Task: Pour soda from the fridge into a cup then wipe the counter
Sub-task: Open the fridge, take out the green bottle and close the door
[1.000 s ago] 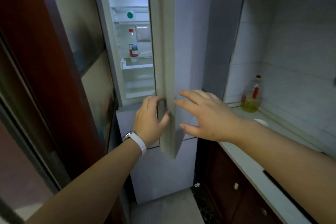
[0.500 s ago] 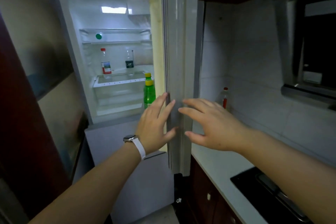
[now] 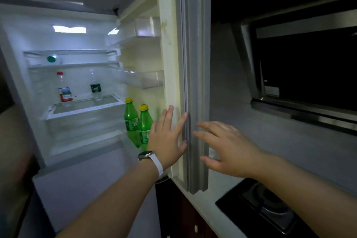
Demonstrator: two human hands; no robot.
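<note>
At the centre of the frame, the left hand (image 3: 167,137) lies flat, fingers straight, against the inner edge of the fridge door (image 3: 195,83), likely to hold it open. The right hand (image 3: 228,150), fingers spread and holding nothing, hovers just right of the door's outer edge, probably as a guard against swing-back. Two green soda bottles (image 3: 138,123) stand upright in the lower door rack, just left of the left hand, so the reach is short. No cup is visible; the counter (image 3: 216,185) runs lower right beside the hob (image 3: 257,205).
</note>
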